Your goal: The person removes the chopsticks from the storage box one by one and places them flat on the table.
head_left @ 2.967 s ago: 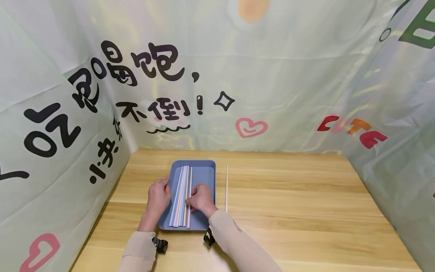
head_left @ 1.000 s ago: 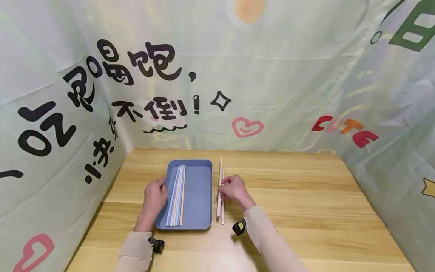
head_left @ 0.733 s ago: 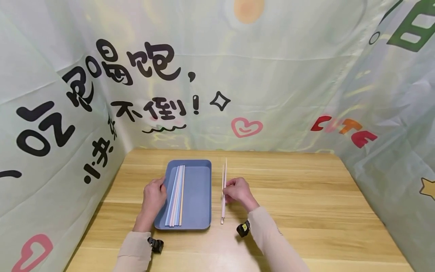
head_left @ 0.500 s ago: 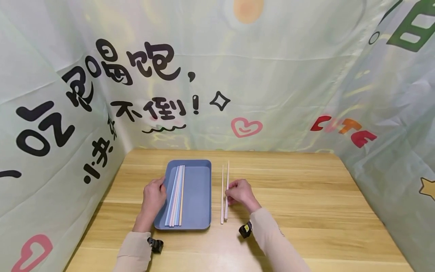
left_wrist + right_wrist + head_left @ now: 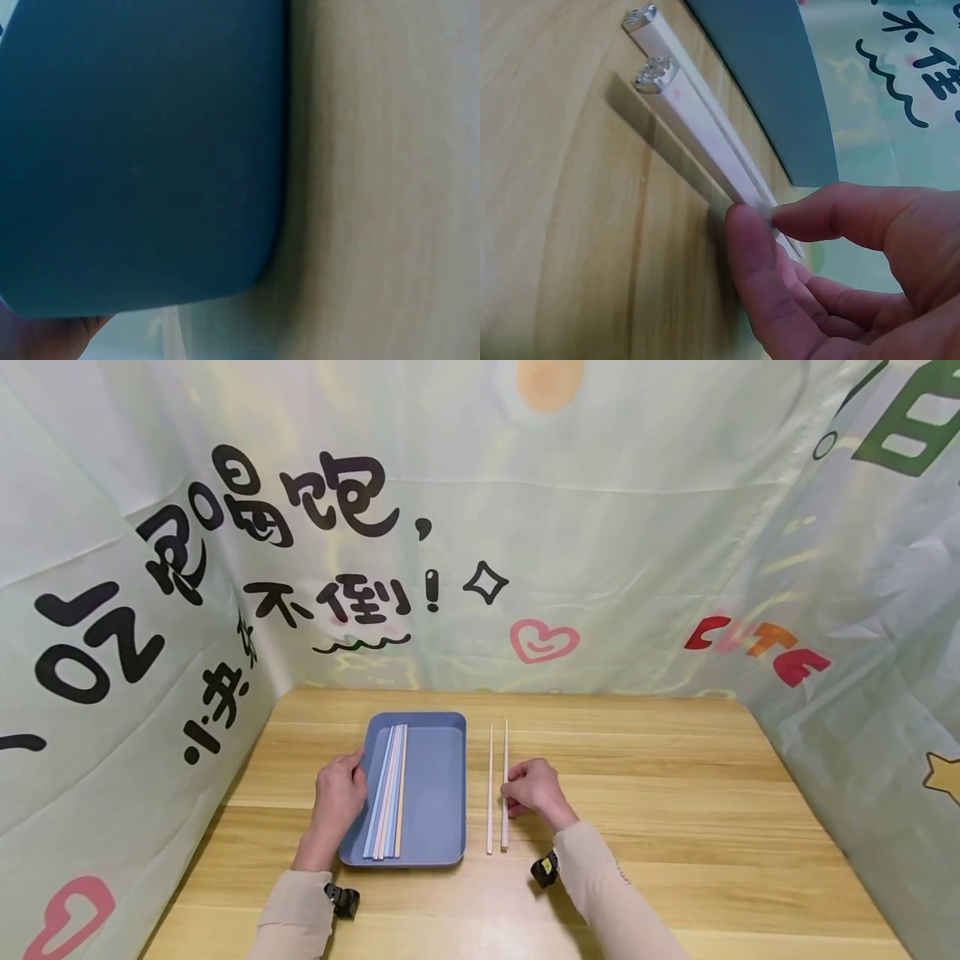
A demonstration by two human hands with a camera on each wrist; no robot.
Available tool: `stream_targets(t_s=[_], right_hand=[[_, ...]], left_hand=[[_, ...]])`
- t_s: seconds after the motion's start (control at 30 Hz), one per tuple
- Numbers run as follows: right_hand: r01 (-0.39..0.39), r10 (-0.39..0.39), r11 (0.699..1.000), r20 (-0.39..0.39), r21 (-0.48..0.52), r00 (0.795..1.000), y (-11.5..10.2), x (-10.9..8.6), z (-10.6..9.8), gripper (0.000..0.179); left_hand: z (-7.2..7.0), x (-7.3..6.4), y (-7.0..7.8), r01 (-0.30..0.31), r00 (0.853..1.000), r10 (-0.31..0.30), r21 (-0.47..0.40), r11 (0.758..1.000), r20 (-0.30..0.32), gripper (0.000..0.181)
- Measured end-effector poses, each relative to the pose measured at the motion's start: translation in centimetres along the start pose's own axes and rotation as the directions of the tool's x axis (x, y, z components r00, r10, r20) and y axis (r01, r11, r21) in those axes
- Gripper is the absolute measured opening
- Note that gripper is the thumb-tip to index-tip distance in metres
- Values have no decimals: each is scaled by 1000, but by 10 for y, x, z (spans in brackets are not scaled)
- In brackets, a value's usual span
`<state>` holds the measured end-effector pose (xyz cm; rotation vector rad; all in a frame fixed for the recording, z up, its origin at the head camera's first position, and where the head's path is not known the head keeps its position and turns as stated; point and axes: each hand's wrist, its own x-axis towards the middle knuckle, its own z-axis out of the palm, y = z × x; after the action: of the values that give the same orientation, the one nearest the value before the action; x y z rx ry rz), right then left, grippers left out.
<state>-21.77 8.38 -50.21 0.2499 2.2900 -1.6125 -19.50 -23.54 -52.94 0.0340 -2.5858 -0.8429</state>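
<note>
My right hand (image 5: 534, 787) pinches a pale pink chopstick (image 5: 505, 833) between thumb and fingers, right of the tray. In the right wrist view the held chopstick (image 5: 701, 135) casts a shadow on the wood and has a silvery patterned end. A second pale chopstick (image 5: 491, 793) lies to its left, roughly parallel. My left hand (image 5: 341, 789) holds the left rim of the blue-grey tray (image 5: 442, 785); some of its fingers are hidden. Inside the tray, several pastel chopsticks (image 5: 386, 802) in blue, pink and yellow lie side by side along the left.
The wooden table (image 5: 660, 827) extends to the right of the hands. Printed cloth walls (image 5: 637, 568) stand behind it and at both sides. A small black camera is on each wrist, the right camera (image 5: 545, 868) just above the table.
My right hand has taken a pale chopstick out of the tray, carried it right over the lone chopstick, and lowered it on that one's right side. The left hand stays at the tray.
</note>
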Motion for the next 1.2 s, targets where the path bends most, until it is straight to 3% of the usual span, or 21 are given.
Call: stream_targets(t_s=[0.17,0.87,1.0,1.2], right_hand=[[18,-18,999,-10,-49,1000,0,-2,2,27],[50,-54,995,-37,-83,998,6,4,3,28],[67,-73,991,-47,-114,996,1,1,3,27],[126,-138,979,-66,-159,988,-15,-4,8,28]], left_hand=[[0,0,0,5,1000,-5,1,1000,6,35],[2,-2,-1,26,1000,-26,-6,1000,-5,36],[1,-1,-1,34,999,-34,-11,999,5,35],[2,-2,-3,-3,1000,2,-10,1000,-25,34]])
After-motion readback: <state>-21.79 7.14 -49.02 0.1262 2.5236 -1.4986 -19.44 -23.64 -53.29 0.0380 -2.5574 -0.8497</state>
